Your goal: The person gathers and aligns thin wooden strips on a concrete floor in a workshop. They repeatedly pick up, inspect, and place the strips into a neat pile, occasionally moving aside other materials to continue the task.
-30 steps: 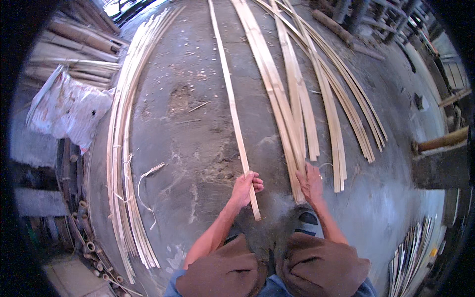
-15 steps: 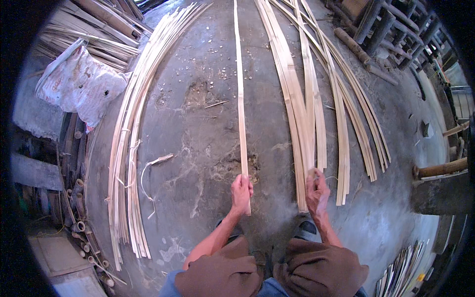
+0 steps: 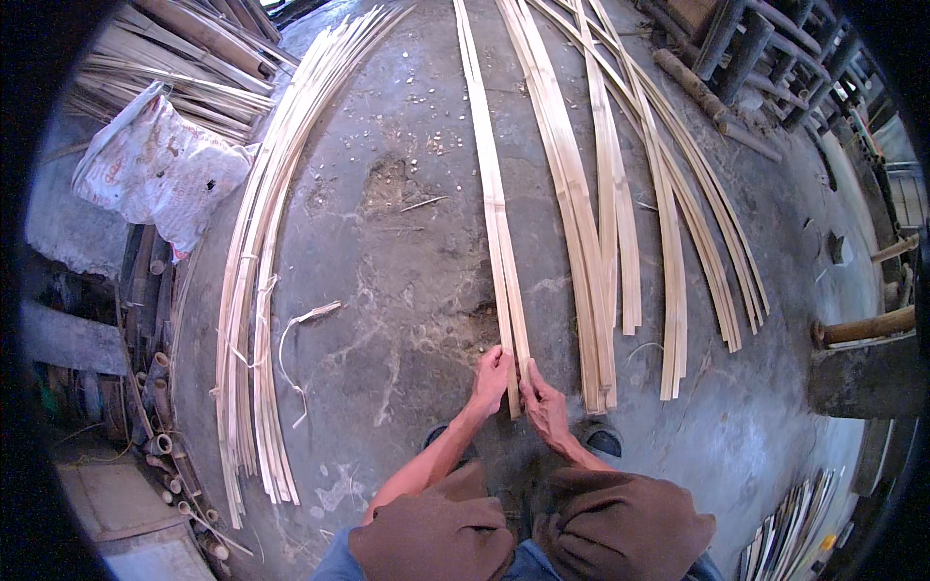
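Long pale bamboo strips (image 3: pixel 496 225) run side by side down the middle of the floor; at least two show. Near their close end, my left hand (image 3: pixel 491 382) is closed on the left strip, its thumb on top. My right hand (image 3: pixel 545 407) pinches the right strip from its right side, with the fingertips partly hidden behind it. Just to the right lies a stack of similar bamboo strips (image 3: pixel 572 208), its near end beside my right foot.
More strip bundles (image 3: pixel 670 290) fan out at the right, some crossing. A long tied bundle (image 3: pixel 254 261) lies at the left, near a white sack (image 3: pixel 160 165) and cut bamboo poles (image 3: pixel 160 443). Thin slats (image 3: pixel 794 528) lie at the lower right. Wooden racks (image 3: pixel 775 58) stand at the back right.
My right hand has moved left from the stack and now holds a strip against the one in my left hand. My left hand has shifted slightly right with its strip.
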A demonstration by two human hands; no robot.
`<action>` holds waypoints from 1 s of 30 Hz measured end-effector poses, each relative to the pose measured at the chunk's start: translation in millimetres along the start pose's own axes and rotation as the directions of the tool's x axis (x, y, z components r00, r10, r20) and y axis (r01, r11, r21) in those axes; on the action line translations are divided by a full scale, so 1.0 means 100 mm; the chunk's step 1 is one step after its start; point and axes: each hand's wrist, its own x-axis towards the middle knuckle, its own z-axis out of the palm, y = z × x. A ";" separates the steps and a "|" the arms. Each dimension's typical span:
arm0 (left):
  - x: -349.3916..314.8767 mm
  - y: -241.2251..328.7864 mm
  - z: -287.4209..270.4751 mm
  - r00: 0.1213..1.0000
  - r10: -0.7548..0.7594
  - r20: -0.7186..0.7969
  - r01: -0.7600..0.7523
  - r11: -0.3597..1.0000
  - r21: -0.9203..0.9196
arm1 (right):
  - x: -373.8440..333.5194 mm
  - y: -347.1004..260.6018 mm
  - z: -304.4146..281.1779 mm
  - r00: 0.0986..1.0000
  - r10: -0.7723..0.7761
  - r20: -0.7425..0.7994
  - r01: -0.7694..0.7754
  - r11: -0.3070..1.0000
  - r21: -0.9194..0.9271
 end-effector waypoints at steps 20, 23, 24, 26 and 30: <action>-0.12 0.32 -0.13 0.995 -0.045 -0.088 0.041 0.998 -0.049 | 0.13 0.02 -0.18 0.999 0.034 0.041 -0.033 0.999 -0.017; -0.15 0.34 -0.15 0.997 -0.023 -0.075 0.021 1.000 -0.015 | 0.12 -0.13 -0.20 0.999 0.041 0.011 -0.040 0.998 -0.050; -0.16 0.36 -0.14 0.998 -0.027 -0.052 0.026 0.999 -0.018 | 0.12 -0.13 -0.20 0.998 0.059 0.004 -0.059 0.998 -0.030; -0.16 0.41 -0.13 0.998 -0.042 -0.042 0.042 0.999 -0.007 | 0.12 -0.12 -0.20 0.997 0.080 0.006 -0.080 0.997 -0.004; -0.15 0.42 -0.17 0.995 -0.092 -0.046 0.092 0.996 0.003 | 0.15 -0.01 -0.15 0.998 0.058 0.017 -0.058 0.998 0.031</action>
